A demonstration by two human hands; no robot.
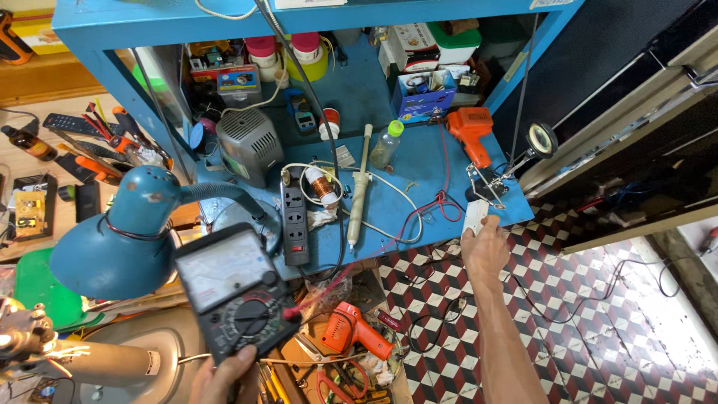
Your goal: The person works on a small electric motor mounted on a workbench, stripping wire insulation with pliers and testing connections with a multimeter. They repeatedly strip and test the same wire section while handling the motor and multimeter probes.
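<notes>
A person stands over a cluttered blue workbench (389, 187), seen from above. At the bottom of the frame, left of centre, the left hand (222, 380) is closed around the lower edge of a black analogue multimeter (234, 288), holding it tilted with its pale dial face turned upward. Just right of the meter, lower down, an orange heat gun (354, 331) lies among loose tools.

Right of centre, the right hand (485, 251) reaches up to the front edge of the bench, its fingers pinching a small white rectangular piece (476, 215) that sits at the bench's lip. Just above that piece stands a helping-hands clamp stand with a round magnifier (541, 139), and beyond it an orange soldering gun (471, 131).

In the middle of the bench lie a black power strip (295, 217), a coil of copper wire (323, 185) and a long white soldering iron (359, 187), with red wires (430, 206) trailing nearby. A teal desk lamp (120, 236) fills the left side. A floor of red, black and white patterned tiles (598, 329) shows at lower right.
</notes>
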